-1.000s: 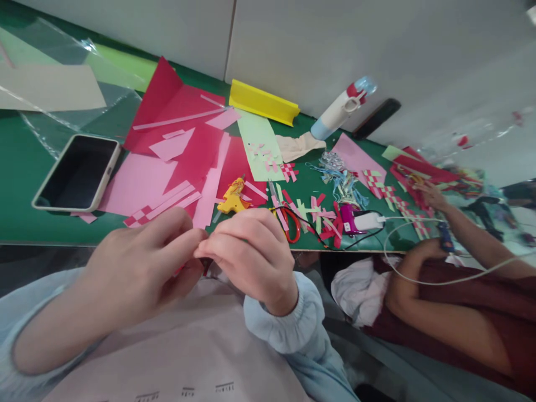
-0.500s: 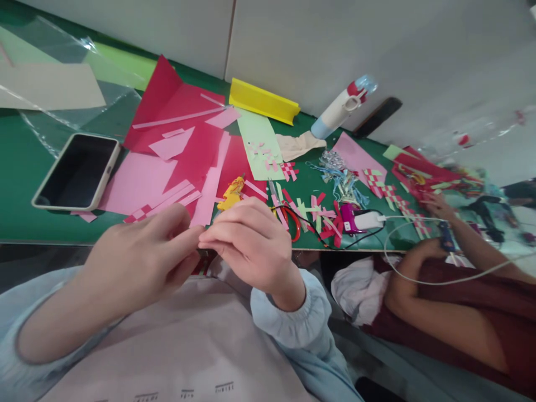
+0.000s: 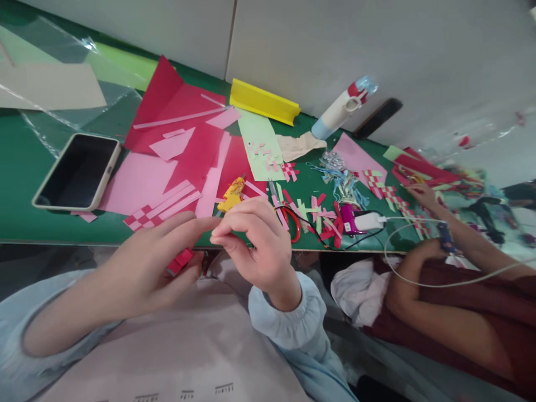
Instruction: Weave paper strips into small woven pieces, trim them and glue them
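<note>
My left hand (image 3: 146, 268) is closed around a small folded piece of red paper (image 3: 181, 261), which shows between its thumb and fingers near the table's front edge. Its index finger stretches out to the fingertips of my right hand (image 3: 257, 245). Those fingertips are pinched together, and whatever they hold is hidden or too small to name. Just beyond my hands lie a yellow tool (image 3: 231, 194), possibly a glue gun, and scissors with orange handles (image 3: 295, 223). A woven pink-and-red paper strip piece (image 3: 144, 218) rests behind my left hand.
A phone (image 3: 77, 172) lies left on the green table (image 3: 17, 145). Red sheets (image 3: 167, 106), a yellow folded strip (image 3: 263, 101), a bottle (image 3: 339, 109) and paper scraps (image 3: 320, 215) spread across it. A white cable (image 3: 410, 278) loops near another person's arm (image 3: 456, 229) at right.
My left hand has opened somewhat, bringing the red paper into sight, and its index finger has reached right. My right hand keeps its pinch, slightly shifted. The other person's hand has moved a little.
</note>
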{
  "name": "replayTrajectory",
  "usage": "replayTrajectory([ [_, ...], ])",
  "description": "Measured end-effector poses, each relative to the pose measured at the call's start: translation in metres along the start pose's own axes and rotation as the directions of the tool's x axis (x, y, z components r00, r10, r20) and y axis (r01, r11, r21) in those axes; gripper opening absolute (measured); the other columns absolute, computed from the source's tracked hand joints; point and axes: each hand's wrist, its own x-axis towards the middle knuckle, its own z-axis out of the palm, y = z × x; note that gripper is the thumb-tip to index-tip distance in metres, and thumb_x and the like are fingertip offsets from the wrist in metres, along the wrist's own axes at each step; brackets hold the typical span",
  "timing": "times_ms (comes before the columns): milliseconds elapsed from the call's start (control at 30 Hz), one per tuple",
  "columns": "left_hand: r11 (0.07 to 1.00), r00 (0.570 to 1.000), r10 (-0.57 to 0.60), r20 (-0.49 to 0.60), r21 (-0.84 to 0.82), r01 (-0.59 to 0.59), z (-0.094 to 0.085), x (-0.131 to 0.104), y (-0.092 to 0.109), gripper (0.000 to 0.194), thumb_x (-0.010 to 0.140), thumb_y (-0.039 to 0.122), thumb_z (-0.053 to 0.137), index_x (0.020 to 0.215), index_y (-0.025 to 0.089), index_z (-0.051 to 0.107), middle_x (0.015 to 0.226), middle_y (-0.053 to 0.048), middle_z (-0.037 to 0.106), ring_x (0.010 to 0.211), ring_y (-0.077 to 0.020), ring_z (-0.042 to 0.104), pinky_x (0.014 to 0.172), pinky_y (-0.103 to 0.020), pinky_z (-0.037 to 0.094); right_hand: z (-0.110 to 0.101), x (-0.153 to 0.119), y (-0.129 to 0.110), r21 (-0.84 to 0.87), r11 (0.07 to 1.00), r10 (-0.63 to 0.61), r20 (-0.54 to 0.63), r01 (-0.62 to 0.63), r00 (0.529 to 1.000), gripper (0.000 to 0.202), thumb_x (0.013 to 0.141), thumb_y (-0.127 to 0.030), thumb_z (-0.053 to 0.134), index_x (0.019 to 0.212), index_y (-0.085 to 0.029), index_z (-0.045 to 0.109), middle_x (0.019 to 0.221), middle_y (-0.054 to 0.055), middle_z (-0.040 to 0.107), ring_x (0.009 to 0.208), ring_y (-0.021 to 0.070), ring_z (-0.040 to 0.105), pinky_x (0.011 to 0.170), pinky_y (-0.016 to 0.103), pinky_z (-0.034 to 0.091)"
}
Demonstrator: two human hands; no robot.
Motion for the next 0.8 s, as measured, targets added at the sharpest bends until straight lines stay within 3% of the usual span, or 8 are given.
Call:
replayTrajectory([
  [233,0.987,0.998,-0.042,0.044,-0.154,0.048,0.002,-0.004,-0.005,0.054,0.09,0.012,0.05,0.142,0.027,0.046,0.08,0.005,0.05,0.059,-0.0066,0.044,0.054,-0.015,0.041,-0.007,-0.002,0.002,0.046,0.998,0.044,-0.052,-0.042,0.998,0.005,0.097,-0.018,0.062,0.093,-0.021,0.061,0.086,0.002,0.068,0.081,0.0153,0.063,0.079,0.033,0.053],
  [433,0.973,0.999,-0.033,0.015,-0.228,0.035,0.004,-0.008,-0.011,0.055,0.091,0.011,0.05,0.143,0.029,0.048,0.077,0.006,0.053,0.059,-0.0056,0.048,0.059,-0.016,0.044,-0.02,-0.006,0.011,0.037,0.986,0.168,-0.159,-0.164,0.973,0.006,0.097,-0.02,0.062,0.092,-0.022,0.063,0.086,0.002,0.066,0.085,0.0165,0.062,0.075,0.032,0.051],
  [567,0.962,0.999,-0.049,0.011,-0.27,0.05,0.005,-0.008,-0.012,0.054,0.092,0.012,0.049,0.143,0.029,0.048,0.074,0.007,0.05,0.054,-0.0043,0.045,0.052,-0.013,0.04,-0.036,-0.005,0.022,0.005,0.955,0.291,-0.208,-0.297,0.934,0.008,0.098,-0.02,0.06,0.091,-0.022,0.063,0.087,0.001,0.064,0.081,0.0145,0.06,0.07,0.03,0.049],
  [667,0.928,0.995,-0.091,0.041,-0.359,0.099,0.006,-0.009,-0.012,0.051,0.093,0.013,0.048,0.142,0.029,0.05,0.074,0.007,0.05,0.055,-0.0045,0.047,0.049,-0.012,0.039,-0.042,-0.004,0.024,-0.035,0.932,0.352,-0.155,-0.361,0.923,0.01,0.1,-0.023,0.058,0.091,-0.021,0.061,0.086,0.001,0.063,0.078,0.0139,0.059,0.069,0.029,0.048],
  [800,0.87,0.981,-0.166,0.097,-0.453,0.192,0.009,-0.011,-0.013,0.043,0.095,0.018,0.048,0.136,0.028,0.055,0.077,0.004,0.056,0.06,-0.0065,0.054,0.052,-0.014,0.046,-0.027,-0.002,0.015,-0.065,0.975,0.214,0.046,-0.211,0.976,0.013,0.098,-0.024,0.062,0.085,-0.021,0.063,0.083,0.001,0.067,0.08,0.0153,0.061,0.075,0.032,0.049],
])
